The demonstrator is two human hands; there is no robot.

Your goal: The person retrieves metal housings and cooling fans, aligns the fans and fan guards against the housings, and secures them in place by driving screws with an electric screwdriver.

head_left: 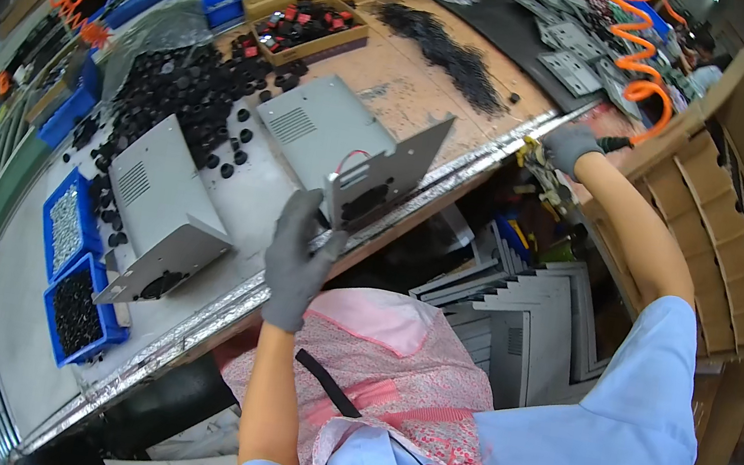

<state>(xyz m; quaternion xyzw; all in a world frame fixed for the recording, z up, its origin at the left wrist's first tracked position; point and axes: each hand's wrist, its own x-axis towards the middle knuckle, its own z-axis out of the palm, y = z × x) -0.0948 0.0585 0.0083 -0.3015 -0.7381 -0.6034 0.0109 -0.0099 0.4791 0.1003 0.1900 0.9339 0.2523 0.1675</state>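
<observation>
Both my hands wear grey gloves. My left hand (297, 264) is at the near left corner of a bent grey metal panel (326, 123), its fingers and thumb about the upright flange. This panel has vent slots, a round dark opening and a short red wire. Out to the right, past the table edge, my right hand (568, 147) is closed round an air tool, mostly hidden by the glove. The tool's dark fitting (612, 144) joins an orange coiled hose (647, 91). A second bent grey panel (169, 195) lies on the table to the left.
Black round caps (170, 93) lie heaped behind the panels. Blue bins hold silvery parts (64, 228) and black screws (77, 312). A cardboard box (311, 33) holds red-and-black switches. Black wires (440, 49) lie farther back. Grey panels (522, 329) are stacked below the table, beside a divided carton (712, 238).
</observation>
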